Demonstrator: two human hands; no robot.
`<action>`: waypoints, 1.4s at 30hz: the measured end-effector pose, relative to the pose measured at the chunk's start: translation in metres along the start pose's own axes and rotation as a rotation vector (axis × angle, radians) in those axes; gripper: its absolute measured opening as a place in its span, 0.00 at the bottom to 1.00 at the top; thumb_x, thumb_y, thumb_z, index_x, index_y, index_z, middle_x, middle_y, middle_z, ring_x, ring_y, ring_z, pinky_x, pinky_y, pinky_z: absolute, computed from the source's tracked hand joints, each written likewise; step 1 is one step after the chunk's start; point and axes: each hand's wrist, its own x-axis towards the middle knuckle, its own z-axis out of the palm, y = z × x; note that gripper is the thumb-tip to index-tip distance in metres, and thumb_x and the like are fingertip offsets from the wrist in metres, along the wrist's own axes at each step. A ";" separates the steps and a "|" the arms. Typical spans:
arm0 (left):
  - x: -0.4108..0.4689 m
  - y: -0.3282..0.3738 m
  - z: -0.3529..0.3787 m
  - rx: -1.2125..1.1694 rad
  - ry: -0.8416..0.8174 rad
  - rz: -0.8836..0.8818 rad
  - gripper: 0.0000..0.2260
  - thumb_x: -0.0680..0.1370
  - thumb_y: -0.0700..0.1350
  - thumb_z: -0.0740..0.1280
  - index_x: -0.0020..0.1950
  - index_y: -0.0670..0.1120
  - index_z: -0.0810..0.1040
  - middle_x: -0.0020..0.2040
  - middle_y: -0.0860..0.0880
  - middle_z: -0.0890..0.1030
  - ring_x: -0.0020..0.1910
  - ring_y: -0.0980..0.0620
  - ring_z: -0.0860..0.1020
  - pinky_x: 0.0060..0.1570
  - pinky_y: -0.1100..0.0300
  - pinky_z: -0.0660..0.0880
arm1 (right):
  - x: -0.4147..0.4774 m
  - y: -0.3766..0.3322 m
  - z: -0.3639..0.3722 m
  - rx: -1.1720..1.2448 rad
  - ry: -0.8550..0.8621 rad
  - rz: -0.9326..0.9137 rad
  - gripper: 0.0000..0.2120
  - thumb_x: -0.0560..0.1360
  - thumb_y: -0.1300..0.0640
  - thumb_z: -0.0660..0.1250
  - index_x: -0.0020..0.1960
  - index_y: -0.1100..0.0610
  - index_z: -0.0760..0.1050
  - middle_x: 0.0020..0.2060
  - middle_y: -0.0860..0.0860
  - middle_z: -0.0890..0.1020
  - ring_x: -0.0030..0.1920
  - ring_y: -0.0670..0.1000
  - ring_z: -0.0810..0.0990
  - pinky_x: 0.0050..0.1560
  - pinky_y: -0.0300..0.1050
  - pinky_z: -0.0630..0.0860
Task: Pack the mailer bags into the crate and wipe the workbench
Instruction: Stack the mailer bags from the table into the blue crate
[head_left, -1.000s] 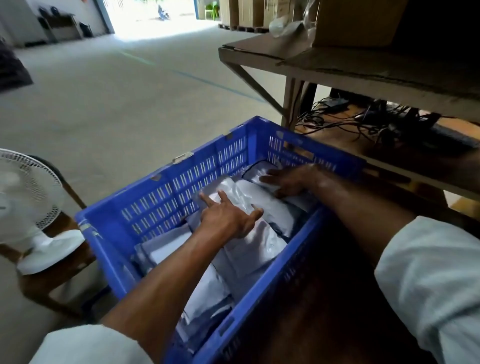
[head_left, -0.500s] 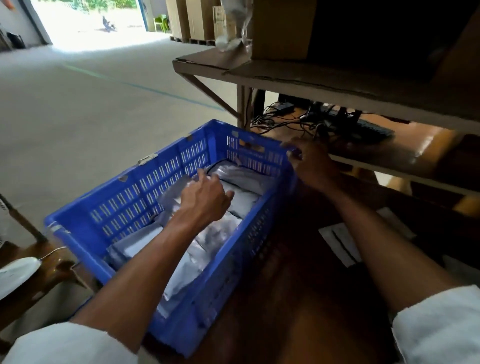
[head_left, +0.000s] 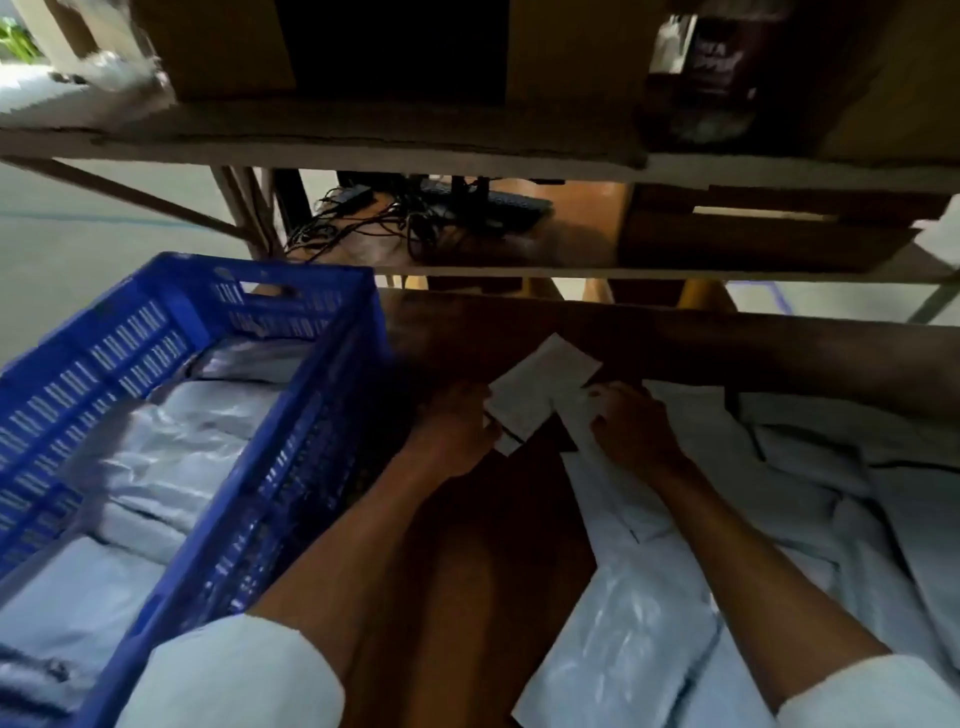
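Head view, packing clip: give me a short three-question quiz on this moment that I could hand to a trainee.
1. True or false: the blue crate holds nothing.
2. Where do the loose mailer bags lie? A) on the workbench, right of the hands; B) on a chair; C) in a drawer.
3. Fill in: the left hand and the right hand are both over the ___, not in the crate.
Key: 1 false, packed bags lie in it; 2 A; 3 workbench.
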 end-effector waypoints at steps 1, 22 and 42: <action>0.010 0.001 0.014 -0.005 -0.041 -0.017 0.25 0.82 0.54 0.64 0.78 0.50 0.65 0.77 0.47 0.64 0.74 0.44 0.65 0.72 0.49 0.65 | -0.004 0.008 0.002 -0.034 -0.019 0.013 0.24 0.78 0.57 0.62 0.74 0.57 0.68 0.73 0.54 0.69 0.72 0.56 0.67 0.69 0.47 0.62; 0.011 -0.024 0.063 -0.117 -0.036 -0.203 0.25 0.86 0.48 0.52 0.82 0.44 0.51 0.82 0.42 0.53 0.79 0.41 0.58 0.77 0.47 0.56 | -0.021 -0.004 0.054 -0.275 -0.182 -0.040 0.31 0.81 0.38 0.53 0.80 0.45 0.49 0.79 0.54 0.52 0.75 0.63 0.55 0.72 0.65 0.54; -0.076 -0.060 0.077 -0.037 0.063 -0.409 0.38 0.82 0.65 0.52 0.81 0.51 0.33 0.81 0.41 0.34 0.80 0.38 0.39 0.77 0.41 0.42 | -0.080 -0.108 0.095 -0.228 -0.235 -0.170 0.32 0.78 0.34 0.53 0.79 0.41 0.52 0.80 0.52 0.52 0.74 0.65 0.57 0.72 0.69 0.53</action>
